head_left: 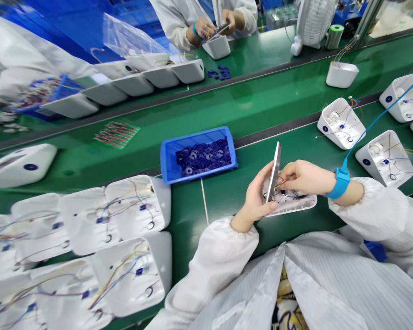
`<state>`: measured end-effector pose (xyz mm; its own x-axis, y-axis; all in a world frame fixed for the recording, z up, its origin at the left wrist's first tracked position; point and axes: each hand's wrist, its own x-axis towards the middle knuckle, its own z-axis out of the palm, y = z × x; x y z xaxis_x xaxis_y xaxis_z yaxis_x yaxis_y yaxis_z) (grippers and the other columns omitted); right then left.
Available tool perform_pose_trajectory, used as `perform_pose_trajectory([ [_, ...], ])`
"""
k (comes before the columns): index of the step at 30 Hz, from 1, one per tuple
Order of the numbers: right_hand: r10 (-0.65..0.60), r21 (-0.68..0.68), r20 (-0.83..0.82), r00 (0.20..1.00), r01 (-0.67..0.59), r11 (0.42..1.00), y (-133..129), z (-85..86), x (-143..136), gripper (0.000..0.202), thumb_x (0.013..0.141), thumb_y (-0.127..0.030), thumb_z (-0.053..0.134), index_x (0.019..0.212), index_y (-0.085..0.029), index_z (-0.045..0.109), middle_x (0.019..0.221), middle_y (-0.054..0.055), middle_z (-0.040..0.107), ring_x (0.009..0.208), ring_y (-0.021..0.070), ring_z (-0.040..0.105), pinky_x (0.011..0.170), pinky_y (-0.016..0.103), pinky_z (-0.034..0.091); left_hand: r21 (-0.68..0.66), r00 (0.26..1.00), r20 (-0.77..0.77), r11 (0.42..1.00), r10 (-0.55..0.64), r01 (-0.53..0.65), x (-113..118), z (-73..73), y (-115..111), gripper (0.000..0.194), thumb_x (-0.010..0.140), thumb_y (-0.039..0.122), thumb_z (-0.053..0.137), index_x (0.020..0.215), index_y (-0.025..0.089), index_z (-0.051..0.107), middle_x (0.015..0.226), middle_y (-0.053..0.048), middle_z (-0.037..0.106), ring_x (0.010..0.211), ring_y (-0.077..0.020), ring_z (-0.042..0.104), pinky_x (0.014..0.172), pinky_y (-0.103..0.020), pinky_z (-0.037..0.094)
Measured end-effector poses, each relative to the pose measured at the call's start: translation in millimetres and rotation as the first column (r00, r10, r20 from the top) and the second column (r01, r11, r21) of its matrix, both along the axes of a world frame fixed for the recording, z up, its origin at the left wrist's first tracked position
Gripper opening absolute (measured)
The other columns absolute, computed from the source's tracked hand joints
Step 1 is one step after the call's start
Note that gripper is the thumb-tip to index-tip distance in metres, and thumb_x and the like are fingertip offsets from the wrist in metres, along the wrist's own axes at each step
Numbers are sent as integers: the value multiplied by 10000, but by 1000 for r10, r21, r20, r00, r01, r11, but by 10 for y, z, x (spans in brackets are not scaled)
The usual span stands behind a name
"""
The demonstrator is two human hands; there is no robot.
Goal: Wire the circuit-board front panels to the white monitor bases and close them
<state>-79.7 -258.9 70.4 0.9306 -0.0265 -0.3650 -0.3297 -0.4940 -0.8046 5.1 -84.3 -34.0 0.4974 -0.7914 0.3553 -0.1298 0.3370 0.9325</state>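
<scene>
My left hand (256, 195) grips a thin silver-white panel (274, 172), held upright on edge and tilted slightly to the right. Below it lies an open white plastic housing (296, 206) with wires and small parts inside. Over this housing, my right hand (304, 178) pinches thin coloured wires (280, 183) close to the panel's inner face. The wire ends are hidden by the fingers. A blue wrist strap (340, 183) with a cord circles my right wrist.
A blue bin (199, 178) of dark blue washer-like discs stands ahead. Wired white housings (137, 270) fill the left, and several more (385, 158) sit at right. Across the green conveyor (254, 107), a co-worker's hands (204, 28) handle a similar housing (216, 47). Circuit boards (119, 134) lie on the conveyor.
</scene>
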Motion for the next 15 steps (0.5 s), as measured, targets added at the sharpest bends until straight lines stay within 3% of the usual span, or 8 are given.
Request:
perform_pose_trajectory([
  [3,8,119,-37,999,-4,993,-53,-11,-27,137,833,-226,658,828,-162,779,728,3,696,650,124,571,613,256,424,-10,1000,-22,1000,-8,8,-5,-8,4,972,711,680,753,1493,194,439,1489,-195,527,1360,-377,523,1169,-548,371],
  [5,35,77,-17,999,-33,996,-55,-8,-26,117,825,-196,675,838,-175,790,709,-9,707,651,121,578,622,248,425,-17,1000,-25,1000,-11,10,-7,-11,5,970,710,674,756,1494,198,440,1495,-192,523,1366,-379,516,1175,-553,359],
  [9,100,-197,67,993,-85,977,11,-24,-15,87,799,-130,725,786,-186,791,708,-10,724,640,116,594,623,238,405,-15,1000,-15,1000,-11,11,-4,-10,8,962,712,659,760,1494,201,440,1497,-186,522,1367,-381,514,1170,-553,363],
  [12,251,-378,151,956,-179,908,45,-108,-37,98,833,-149,718,755,-181,769,697,0,719,616,122,589,615,247,391,12,1000,-4,1000,-10,10,4,-9,17,980,693,671,764,1490,201,443,1477,-186,536,1349,-382,527,1164,-552,366],
  [15,384,-528,242,891,-212,823,18,-217,-74,131,898,-162,658,830,-181,768,787,36,747,712,162,628,669,283,418,38,1000,15,999,-6,5,7,-7,25,993,665,676,777,1475,202,455,1456,-186,541,1333,-383,532,1158,-549,363],
])
